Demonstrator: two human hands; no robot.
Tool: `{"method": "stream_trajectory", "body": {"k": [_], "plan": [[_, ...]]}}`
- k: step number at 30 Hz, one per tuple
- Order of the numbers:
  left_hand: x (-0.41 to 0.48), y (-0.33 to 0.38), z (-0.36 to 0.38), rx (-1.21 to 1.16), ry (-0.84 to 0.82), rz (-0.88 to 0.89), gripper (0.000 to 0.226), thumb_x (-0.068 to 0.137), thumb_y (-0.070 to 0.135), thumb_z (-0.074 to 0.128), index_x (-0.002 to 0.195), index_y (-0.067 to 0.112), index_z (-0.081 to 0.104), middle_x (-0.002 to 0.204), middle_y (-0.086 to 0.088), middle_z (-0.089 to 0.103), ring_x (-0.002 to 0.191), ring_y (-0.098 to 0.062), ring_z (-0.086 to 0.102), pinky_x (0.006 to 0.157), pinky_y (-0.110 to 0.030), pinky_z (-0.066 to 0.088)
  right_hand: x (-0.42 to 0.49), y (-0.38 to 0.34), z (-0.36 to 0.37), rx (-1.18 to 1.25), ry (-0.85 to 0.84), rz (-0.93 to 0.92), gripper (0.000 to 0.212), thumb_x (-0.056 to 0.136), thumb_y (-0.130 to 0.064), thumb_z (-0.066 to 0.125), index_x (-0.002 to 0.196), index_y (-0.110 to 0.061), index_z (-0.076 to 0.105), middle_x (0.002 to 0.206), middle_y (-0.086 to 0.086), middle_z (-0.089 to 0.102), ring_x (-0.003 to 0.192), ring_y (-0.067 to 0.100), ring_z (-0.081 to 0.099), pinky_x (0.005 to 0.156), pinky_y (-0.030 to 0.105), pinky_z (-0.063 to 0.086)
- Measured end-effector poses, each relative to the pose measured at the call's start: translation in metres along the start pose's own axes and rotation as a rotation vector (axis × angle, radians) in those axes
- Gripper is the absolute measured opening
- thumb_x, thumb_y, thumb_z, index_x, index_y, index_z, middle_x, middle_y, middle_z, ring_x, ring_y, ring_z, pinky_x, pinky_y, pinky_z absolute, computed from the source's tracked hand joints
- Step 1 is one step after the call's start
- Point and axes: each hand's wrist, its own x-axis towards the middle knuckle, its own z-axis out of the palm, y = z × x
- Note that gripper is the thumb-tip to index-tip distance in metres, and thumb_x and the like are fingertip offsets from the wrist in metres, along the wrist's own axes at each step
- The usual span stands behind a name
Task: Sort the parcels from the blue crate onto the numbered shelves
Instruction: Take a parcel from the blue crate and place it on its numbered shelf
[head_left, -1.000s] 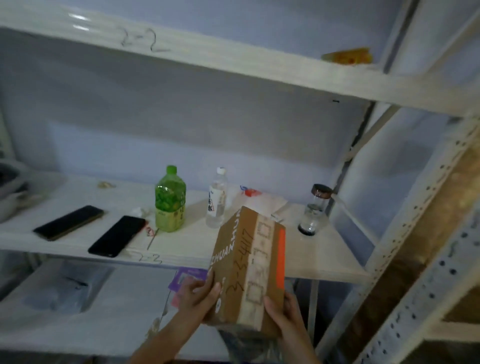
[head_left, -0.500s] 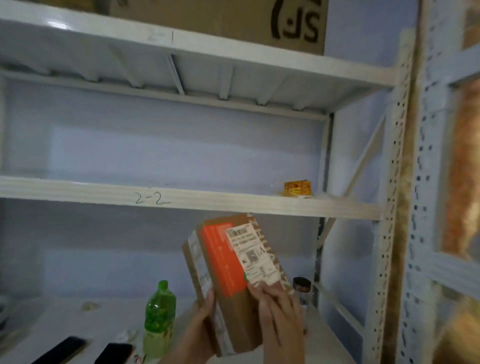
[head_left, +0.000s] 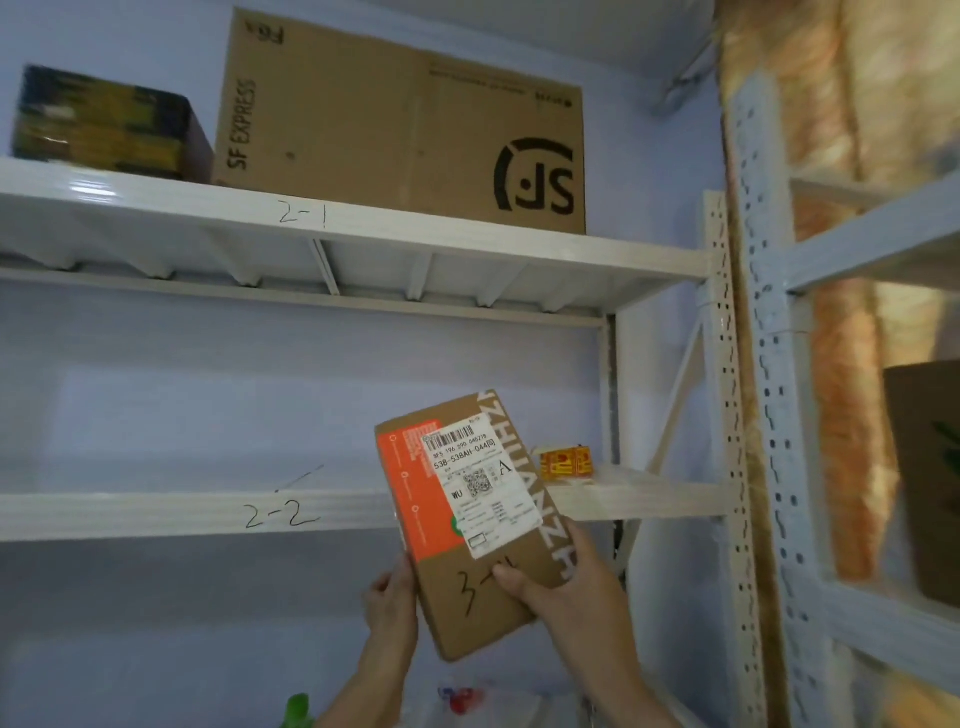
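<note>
Parcel (head_left: 470, 525): flat cardboard box, orange panel, white label, "3-" handwritten. Grip: left hand (head_left: 392, 597) and right hand (head_left: 563, 582) clasp its lower edges. Raised since earlier, now before shelf 2-2 (head_left: 156, 514).

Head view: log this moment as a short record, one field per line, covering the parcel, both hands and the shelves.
parcel: brown cardboard box, tilted, held up in front of the shelf edge marked 2-2
parcel marks: white shipping label, orange panel, handwritten number starting with 3, the rest hidden by a thumb
left hand: grips the lower left edge
right hand: grips the lower right side, thumb on the front face
shelf 2-1: carries a large SF Express carton and a darker box
shelf 2-2 contents: a small yellow and red box near its right end
</note>
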Motion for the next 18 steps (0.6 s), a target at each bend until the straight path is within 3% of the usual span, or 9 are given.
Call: {"method": "stream_trajectory", "body": {"k": [2,4,6,8,11,13,15,18], "plan": [[-0.006,0.025,0.001,0.02,-0.018,0.134,0.044,0.099,0.033,0.039,0.109,-0.005,0.059,0.112,-0.021,0.062,0.09,-0.026,0.056,0.079,-0.037,0.045,0.0,-0.009,0.0,0.018,0.091,-0.038,0.068,0.054,-0.059,0.081,0.111,-0.052,0.046,0.093,-0.034,0.065,0.085,-0.013,0.061,0.071,0.015,0.053],[-0.022,0.027,0.001,0.118,-0.255,0.281,0.046,0.096,0.04,0.043,0.128,0.007,0.05,0.123,0.0,0.058,0.102,-0.016,0.059,0.086,-0.033,0.048,0.002,-0.017,-0.003,0.051,0.149,-0.097,0.056,0.061,-0.051,0.082,0.103,-0.057,0.045,0.086,-0.046,0.059,0.082,-0.021,0.058,0.061,0.003,0.046],[-0.03,0.035,0.002,0.191,-0.487,0.285,0.082,0.082,0.046,0.066,0.148,0.036,0.019,0.138,0.024,0.046,0.12,0.003,0.052,0.097,-0.021,0.046,0.007,-0.025,-0.012,0.074,0.154,-0.146,0.046,0.073,-0.043,0.076,0.101,-0.059,0.044,0.085,-0.051,0.055,0.086,-0.026,0.054,0.061,-0.001,0.042],[-0.027,0.031,-0.005,0.319,-0.606,0.337,0.117,0.065,0.032,0.083,0.145,0.049,-0.001,0.14,0.034,0.036,0.124,0.008,0.046,0.096,-0.017,0.047,0.013,-0.031,-0.022,0.122,0.086,-0.194,0.038,0.086,-0.035,0.064,0.113,-0.053,0.045,0.089,-0.044,0.06,0.09,-0.027,0.052,0.064,-0.004,0.04],[-0.014,0.043,-0.001,0.459,-0.372,0.529,0.118,0.065,0.013,0.084,0.149,0.034,0.005,0.139,0.026,0.021,0.127,0.013,0.034,0.092,-0.014,0.049,0.019,-0.041,-0.032,0.112,-0.118,-0.225,0.054,0.087,-0.041,0.057,0.134,-0.046,0.032,0.109,-0.035,0.056,0.102,-0.022,0.051,0.077,0.0,0.043],[-0.004,0.058,0.001,0.489,-0.244,0.633,0.112,0.066,0.009,0.083,0.15,0.031,0.011,0.133,0.021,0.024,0.119,0.02,0.034,0.081,-0.003,0.047,0.025,-0.045,-0.037,0.055,-0.236,-0.227,0.079,0.08,-0.044,0.066,0.142,-0.047,0.018,0.125,-0.029,0.052,0.114,-0.008,0.051,0.095,0.017,0.044],[0.001,0.078,-0.001,0.583,-0.176,0.713,0.107,0.069,0.024,0.081,0.147,0.042,0.01,0.133,0.023,0.035,0.115,0.02,0.04,0.082,-0.005,0.047,0.033,-0.048,-0.038,-0.092,-0.269,-0.274,0.097,0.082,-0.03,0.071,0.143,-0.054,-0.002,0.133,-0.027,0.044,0.114,-0.006,0.048,0.099,0.022,0.041],[-0.005,0.111,0.001,0.798,-0.001,0.919,0.093,0.07,0.062,0.06,0.144,0.052,0.004,0.13,0.027,0.051,0.104,0.013,0.054,0.082,-0.016,0.047,0.048,-0.057,-0.032,-0.257,-0.142,-0.488,0.107,0.085,-0.008,0.067,0.139,-0.053,-0.014,0.13,-0.021,0.039,0.102,-0.01,0.052,0.086,0.002,0.039]]}}
